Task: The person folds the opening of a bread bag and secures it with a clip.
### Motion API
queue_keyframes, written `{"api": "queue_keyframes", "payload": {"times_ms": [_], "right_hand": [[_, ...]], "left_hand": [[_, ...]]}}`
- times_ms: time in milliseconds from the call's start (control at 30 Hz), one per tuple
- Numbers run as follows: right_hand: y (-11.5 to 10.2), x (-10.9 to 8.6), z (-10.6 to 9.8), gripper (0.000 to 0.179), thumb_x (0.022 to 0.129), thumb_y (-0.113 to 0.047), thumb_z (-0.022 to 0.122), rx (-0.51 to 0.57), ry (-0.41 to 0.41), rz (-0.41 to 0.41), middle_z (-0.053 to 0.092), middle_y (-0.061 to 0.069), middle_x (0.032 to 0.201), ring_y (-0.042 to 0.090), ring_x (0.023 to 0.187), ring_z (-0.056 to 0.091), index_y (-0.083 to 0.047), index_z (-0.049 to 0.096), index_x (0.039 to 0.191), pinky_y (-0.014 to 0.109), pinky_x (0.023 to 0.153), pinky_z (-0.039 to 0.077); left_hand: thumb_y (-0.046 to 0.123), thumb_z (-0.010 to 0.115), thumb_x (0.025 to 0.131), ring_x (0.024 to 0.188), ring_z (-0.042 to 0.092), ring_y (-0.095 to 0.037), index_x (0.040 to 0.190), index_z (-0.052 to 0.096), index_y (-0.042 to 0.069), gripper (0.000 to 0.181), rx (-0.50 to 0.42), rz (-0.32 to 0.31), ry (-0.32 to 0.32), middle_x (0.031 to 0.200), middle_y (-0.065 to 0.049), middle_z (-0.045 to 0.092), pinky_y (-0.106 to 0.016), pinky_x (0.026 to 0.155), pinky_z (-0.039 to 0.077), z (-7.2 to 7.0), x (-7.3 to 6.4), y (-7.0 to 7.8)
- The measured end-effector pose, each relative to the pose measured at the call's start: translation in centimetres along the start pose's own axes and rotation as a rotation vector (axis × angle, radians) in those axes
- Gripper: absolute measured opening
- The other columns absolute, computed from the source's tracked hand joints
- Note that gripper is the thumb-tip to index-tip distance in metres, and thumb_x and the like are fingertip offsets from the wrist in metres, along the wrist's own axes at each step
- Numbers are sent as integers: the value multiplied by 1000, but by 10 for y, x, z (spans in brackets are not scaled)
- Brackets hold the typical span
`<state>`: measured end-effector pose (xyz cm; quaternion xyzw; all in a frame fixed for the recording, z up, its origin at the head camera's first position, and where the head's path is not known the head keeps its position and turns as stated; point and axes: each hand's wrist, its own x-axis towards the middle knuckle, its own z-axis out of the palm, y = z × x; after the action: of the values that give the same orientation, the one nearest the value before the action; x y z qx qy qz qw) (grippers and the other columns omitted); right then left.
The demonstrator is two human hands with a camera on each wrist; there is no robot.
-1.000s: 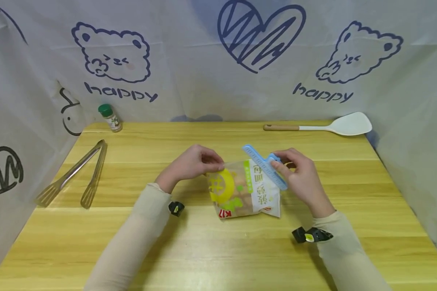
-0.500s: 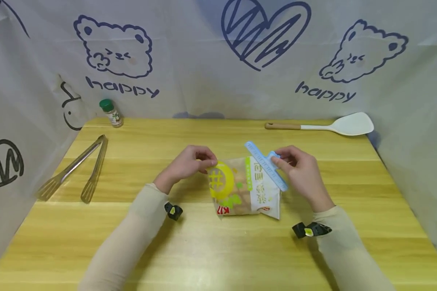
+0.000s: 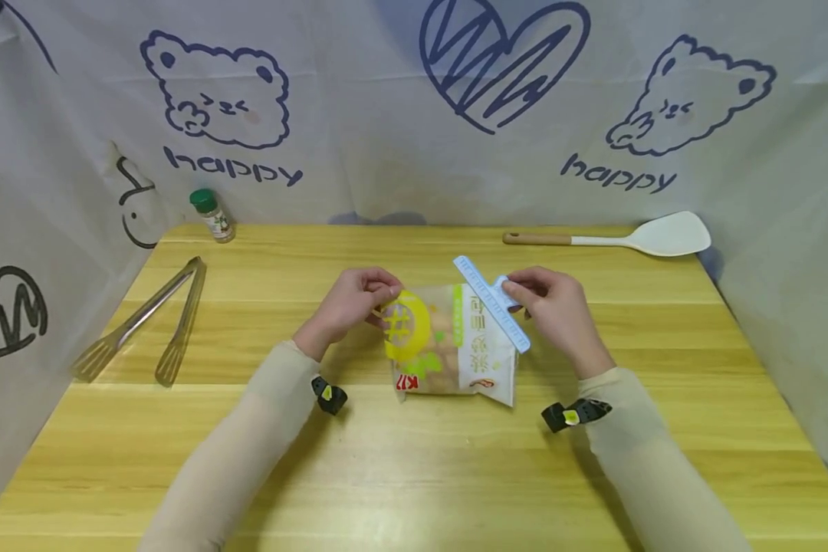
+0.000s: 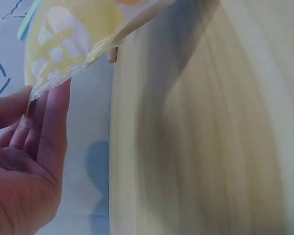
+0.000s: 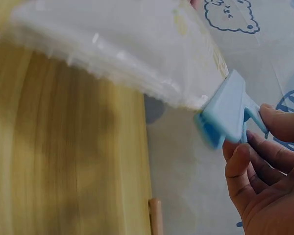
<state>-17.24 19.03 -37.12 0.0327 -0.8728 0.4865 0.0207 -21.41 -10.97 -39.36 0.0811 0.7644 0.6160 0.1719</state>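
A printed plastic food bag (image 3: 441, 337), yellow and green with a white end and tan pieces inside, is held up over the table's middle. My left hand (image 3: 355, 303) pinches its upper left corner between thumb and fingers; the left wrist view shows the clear, crimped edge (image 4: 54, 81) there. A light blue bag clip (image 3: 491, 303) sits slantwise across the bag's upper right corner. My right hand (image 3: 559, 310) pinches the clip's handle, thumb on one lever and fingers on the other in the right wrist view. Whether the bag's lower edge touches the table I cannot tell.
Metal tongs (image 3: 145, 318) lie spread at the left of the wooden table (image 3: 414, 475). A green-capped seasoning jar (image 3: 212, 216) stands at the back left. Along the back right edge lies a white spatula (image 3: 669, 234) with a wooden handle. Cloth walls (image 3: 359, 153) enclose the back and sides.
Both hands have shifted a little left and away from me, carrying the bag and clip along. Both grips look the same. The tongs, jar and spatula have stayed in place.
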Motion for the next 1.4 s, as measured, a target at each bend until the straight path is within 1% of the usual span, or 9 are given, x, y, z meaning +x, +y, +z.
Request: {"api": "queue_keyframes", "payload": {"times_ms": [167,300,433,667,733,833,933,1133,1400], "right_hand": [[4,10,4,30,98,-27,63,10,-40,49,68,11,99,27,79,67,-2,70,114,42,69,55],[12,18,8,29,99,-24,62,0,-80,75,69,14,98,28,78,68,0,69,113,48,71,55],[21,24,13,30,100,-23,61,1,-109,116,69,16,99,31,81,69,1,69,115,49,74,55],[32,32,18,31,101,-25,59,-31,-162,157,67,16,102,31,87,67,1,66,118,45,75,55],[35,33,20,32,100,-26,59,-61,-172,165,66,16,103,32,88,65,0,66,117,43,75,54],[39,33,21,31,100,-27,59,-131,-187,166,66,14,105,29,90,61,-1,68,116,39,76,51],[42,33,21,32,101,-26,57,-161,-210,172,66,14,105,27,91,60,0,68,116,37,78,49],[47,32,23,32,103,-26,54,-165,-241,185,65,14,105,26,91,60,0,66,118,37,79,49],[50,32,24,33,103,-26,50,-187,-255,203,63,14,109,27,96,57,-1,64,120,40,84,47]], "left_hand": [[8,57,100,65,57,-19,115,65,-7,23,11,-89,-1,99,-15,63,-36,60,58,-5,11,2],[6,57,99,63,56,-18,115,65,-8,23,33,-133,-23,94,-15,61,-34,58,57,-6,17,2],[4,57,99,65,57,-19,115,66,-8,22,51,-165,-25,94,-15,61,-36,62,58,-6,20,0],[9,61,97,76,61,-18,112,69,-5,21,156,-150,14,101,-14,66,-38,71,57,-6,25,-6],[7,61,97,75,62,-18,113,68,-6,22,148,-155,4,101,-15,67,-38,72,57,-7,26,-9],[4,60,96,69,62,-17,117,65,-9,25,125,-160,-27,97,-16,67,-36,70,57,-8,26,-14],[2,60,96,65,62,-16,118,63,-11,26,106,-165,-40,94,-16,67,-32,67,56,-9,26,-18],[0,61,94,68,63,-17,116,64,-12,25,75,-192,-23,96,-18,65,-30,68,56,-8,26,-25],[0,61,94,66,64,-17,116,63,-12,25,72,-195,-21,93,-18,66,-31,67,57,-7,24,-27]]}}
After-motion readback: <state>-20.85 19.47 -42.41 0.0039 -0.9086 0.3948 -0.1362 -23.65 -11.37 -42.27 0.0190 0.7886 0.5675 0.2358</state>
